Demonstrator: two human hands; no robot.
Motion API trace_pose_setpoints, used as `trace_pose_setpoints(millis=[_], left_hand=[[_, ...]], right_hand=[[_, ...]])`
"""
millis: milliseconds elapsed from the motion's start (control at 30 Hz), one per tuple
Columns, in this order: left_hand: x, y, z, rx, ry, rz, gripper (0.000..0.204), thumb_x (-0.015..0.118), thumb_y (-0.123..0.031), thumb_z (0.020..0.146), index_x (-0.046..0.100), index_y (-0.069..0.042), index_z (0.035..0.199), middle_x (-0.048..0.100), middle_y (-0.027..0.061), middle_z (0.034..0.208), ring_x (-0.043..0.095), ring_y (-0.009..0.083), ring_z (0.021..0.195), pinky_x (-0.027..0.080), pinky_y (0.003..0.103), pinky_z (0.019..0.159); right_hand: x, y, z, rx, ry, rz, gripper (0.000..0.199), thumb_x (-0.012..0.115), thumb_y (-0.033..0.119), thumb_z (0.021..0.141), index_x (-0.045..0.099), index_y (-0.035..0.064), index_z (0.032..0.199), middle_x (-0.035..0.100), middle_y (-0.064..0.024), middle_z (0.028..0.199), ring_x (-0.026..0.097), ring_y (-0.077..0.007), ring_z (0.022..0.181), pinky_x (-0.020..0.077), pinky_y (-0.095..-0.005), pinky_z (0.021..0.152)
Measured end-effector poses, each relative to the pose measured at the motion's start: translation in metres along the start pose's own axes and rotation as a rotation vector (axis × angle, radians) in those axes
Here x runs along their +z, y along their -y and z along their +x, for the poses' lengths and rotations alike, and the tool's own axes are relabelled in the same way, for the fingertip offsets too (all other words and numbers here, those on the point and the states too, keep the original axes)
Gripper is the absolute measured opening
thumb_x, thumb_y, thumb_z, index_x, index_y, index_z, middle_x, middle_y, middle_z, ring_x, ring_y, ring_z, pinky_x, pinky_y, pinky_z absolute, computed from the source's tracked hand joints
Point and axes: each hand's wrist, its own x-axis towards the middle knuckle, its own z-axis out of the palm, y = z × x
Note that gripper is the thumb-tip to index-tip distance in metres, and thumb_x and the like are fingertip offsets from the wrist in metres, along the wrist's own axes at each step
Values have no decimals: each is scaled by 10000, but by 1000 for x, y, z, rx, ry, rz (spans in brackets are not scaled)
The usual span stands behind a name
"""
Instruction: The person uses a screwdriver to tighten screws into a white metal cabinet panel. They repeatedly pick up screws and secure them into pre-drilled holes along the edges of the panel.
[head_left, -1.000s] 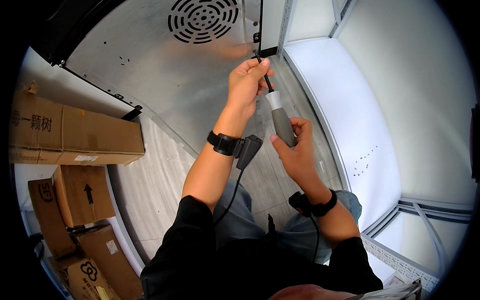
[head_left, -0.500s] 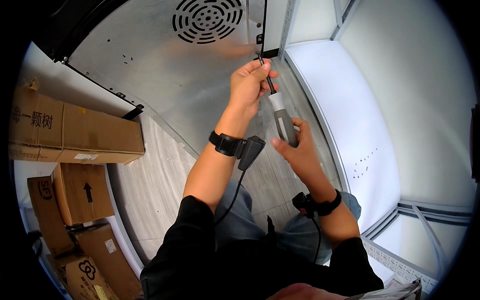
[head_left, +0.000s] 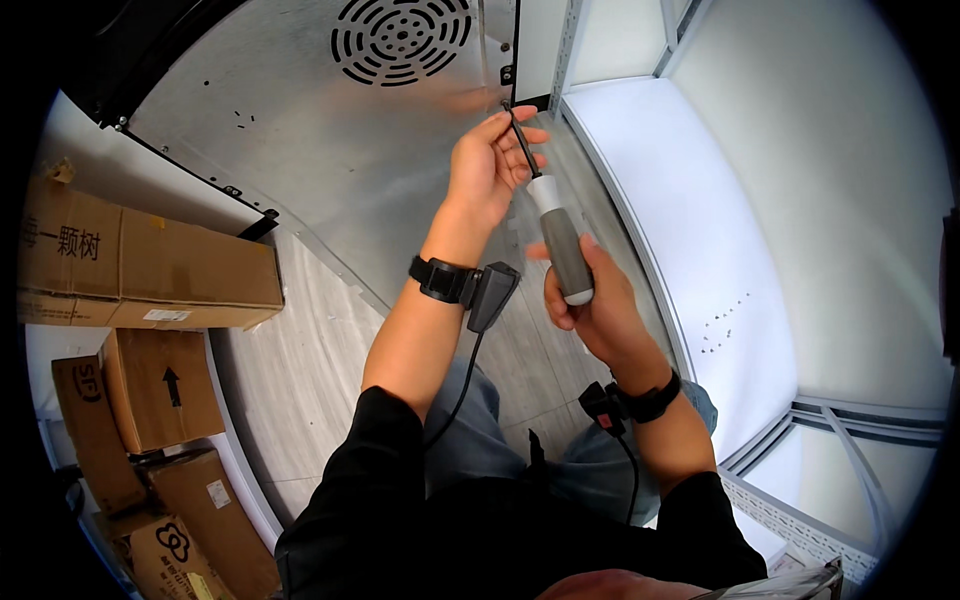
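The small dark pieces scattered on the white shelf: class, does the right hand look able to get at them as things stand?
Probably not freely: the right hand holds the screwdriver and would likely need to let go first. Nothing visible blocks the way to the small dark pieces.

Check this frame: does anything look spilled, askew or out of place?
Small dark bits, perhaps screws, lie scattered on the white shelf at right, with no container holding them, which looks a little untidy. Whether they spilled or were set there, I can't tell.
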Motion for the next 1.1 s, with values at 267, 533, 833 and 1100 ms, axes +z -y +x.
trace_pose_setpoints(millis=[267,533,833,1100], left_hand=[[6,0,6,-4,-90,5,265,433,-220,919,600,-14,933,649,74,665,589,171,505,471,245,495],[4,-2,9,-7,-108,-106,279,415,-205,913,618,-17,949,641,58,657,563,163,505,456,247,517],[3,10,7,5,-18,-73,274,371,-184,954,560,-13,1056,666,94,840,610,181,655,463,264,554],[67,80,-14,-76,141,194,286,404,-245,986,526,-8,1088,643,147,971,654,207,787,507,270,621]], right_hand=[[3,-8,-3,-214,-204,-474,301,608,243,889,506,5,1043,595,-42,790,538,-76,680,435,-230,576],[-6,-1,-10,-32,-26,-166,356,527,308,925,512,-2,1098,615,-63,776,548,-101,647,443,-235,593],[-14,14,-24,8,-82,-46,449,558,287,890,446,-12,1206,612,-88,806,540,-113,616,415,-248,545],[-96,72,-90,-22,-439,-456,502,690,152,766,480,-30,1184,575,-72,870,502,-84,512,378,-212,444]])
